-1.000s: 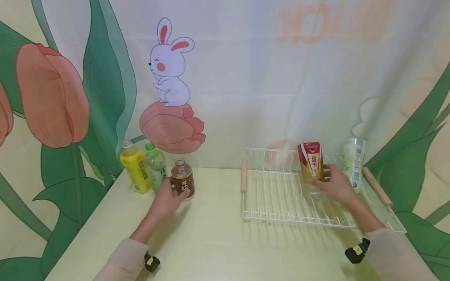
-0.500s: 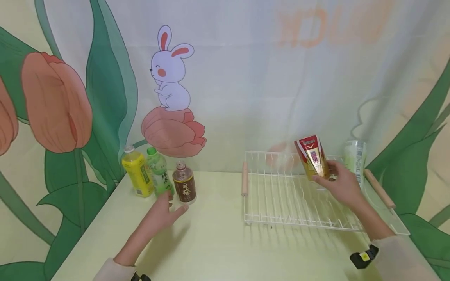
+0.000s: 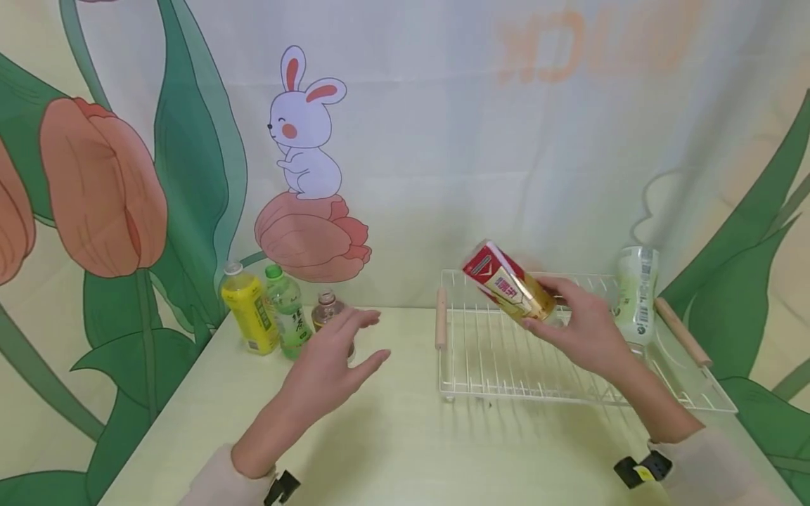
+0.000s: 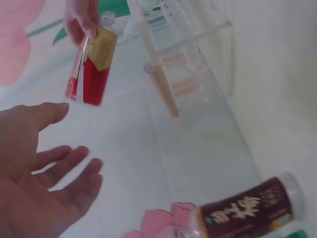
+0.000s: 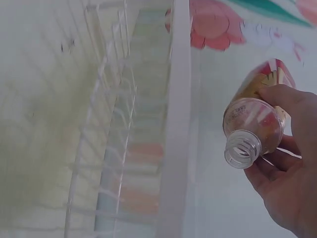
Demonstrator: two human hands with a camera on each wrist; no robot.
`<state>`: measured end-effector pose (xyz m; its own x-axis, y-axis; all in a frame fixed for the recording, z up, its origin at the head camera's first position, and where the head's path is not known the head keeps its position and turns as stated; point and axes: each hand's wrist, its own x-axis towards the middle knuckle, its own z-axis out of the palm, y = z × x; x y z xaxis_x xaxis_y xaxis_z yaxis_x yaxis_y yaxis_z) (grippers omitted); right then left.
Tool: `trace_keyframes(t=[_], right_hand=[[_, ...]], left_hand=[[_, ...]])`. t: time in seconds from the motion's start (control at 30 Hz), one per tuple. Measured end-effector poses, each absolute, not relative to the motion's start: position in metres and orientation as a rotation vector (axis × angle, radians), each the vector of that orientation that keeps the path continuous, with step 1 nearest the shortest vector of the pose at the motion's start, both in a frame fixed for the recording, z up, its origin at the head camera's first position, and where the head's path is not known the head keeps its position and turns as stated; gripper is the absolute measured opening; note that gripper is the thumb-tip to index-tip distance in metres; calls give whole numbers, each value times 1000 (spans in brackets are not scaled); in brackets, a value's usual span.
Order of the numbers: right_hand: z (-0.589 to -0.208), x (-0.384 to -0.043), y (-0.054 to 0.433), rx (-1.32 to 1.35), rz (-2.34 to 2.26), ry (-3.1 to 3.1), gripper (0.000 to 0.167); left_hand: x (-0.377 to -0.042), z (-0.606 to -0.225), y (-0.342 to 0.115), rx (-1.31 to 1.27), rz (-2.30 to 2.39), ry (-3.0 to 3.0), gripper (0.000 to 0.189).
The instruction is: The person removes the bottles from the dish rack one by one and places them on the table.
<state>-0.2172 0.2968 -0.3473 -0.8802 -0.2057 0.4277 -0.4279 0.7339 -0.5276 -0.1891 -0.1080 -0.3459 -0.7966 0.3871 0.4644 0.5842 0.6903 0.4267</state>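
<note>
My right hand (image 3: 585, 327) grips a red-and-gold plastic bottle (image 3: 509, 284) by its shoulder end, above the white wire rack (image 3: 493, 395). The bottle is tilted, its base up to the left. Its clear capless neck (image 5: 242, 148) shows in the right wrist view. My left hand (image 3: 325, 365) is raised with fingers spread, holding nothing. Behind it stands a brown-labelled bottle (image 3: 326, 301), partly hidden by the hand in the head view; the label (image 4: 247, 210) shows whole in the left wrist view.
Left of the brown bottle stand a green bottle (image 3: 287, 313) and a yellow bottle (image 3: 249, 309). A pale green-and-white bottle (image 3: 636, 292) is upside down at the rack's right end. The rack has wooden handles (image 3: 441, 320) on both sides. A printed curtain (image 3: 405, 176) hangs behind the table (image 3: 405, 450).
My left hand has let go of the brown bottle and come up and to the right. My right hand has moved the red-and-gold bottle left, tipping it from upright on its neck to a slant.
</note>
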Motion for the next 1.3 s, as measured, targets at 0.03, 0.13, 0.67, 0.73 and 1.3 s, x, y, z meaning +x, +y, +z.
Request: trace_keyframes(t=[0.03,0.13,0.67,0.73,1.3], right_hand=[[-346,-214,290,531,874,-2593,68],[-343,-204,272,649,786,-2598,66],[-331,-157,223,1147,378,-2369,70],[-328,-155,222,1161,371,-2352,69],[-311,-159,236,1080,465,-2434,88]], left_hand=[[-190,-344,-102,-828,-758,-2504,57],[-193,-337,-83,-989,-611,-2365,63],[-191,-345,-46,-1276,-351,-2265,77],[-191,-345,-46,-1275,-359,-2285,79],[-200,-348,-58,-1049,-511,-2486,82]])
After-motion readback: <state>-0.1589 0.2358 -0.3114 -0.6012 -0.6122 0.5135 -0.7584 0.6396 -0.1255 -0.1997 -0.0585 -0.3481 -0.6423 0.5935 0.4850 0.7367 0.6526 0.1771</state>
